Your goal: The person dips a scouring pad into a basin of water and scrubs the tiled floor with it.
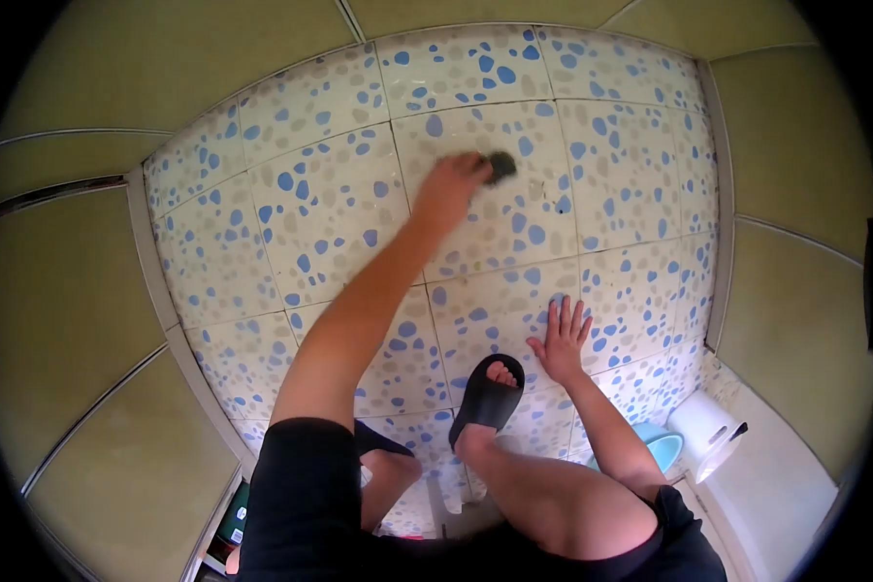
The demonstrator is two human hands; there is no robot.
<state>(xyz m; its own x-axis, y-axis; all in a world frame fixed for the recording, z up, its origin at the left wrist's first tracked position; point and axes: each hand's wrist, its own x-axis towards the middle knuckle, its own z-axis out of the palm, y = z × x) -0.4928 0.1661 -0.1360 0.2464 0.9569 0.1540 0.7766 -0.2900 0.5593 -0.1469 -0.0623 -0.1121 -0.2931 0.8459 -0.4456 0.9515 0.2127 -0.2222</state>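
Observation:
My left hand (448, 186) reaches far forward over the patterned tile floor (339, 223), its fingers closed on a small dark scouring pad (501, 168) against the tile. Motion blurs both the hand and the pad, so the pad's exact make is unclear. Closer to my body, my right hand (562, 344) lies flat on the tiles with its fingers spread, holding nothing. A black slipper (487, 393) on my right foot stands just left of that hand. Small dark specks (560, 207) mark the tile to the right of the pad.
Beige tiled walls (87, 262) enclose the floor on the left, front and right. A light blue basin (662, 447) stands beside my right forearm, with a white roll (700, 427) next to it. At lower left, a green package (234, 514) sits near the wall.

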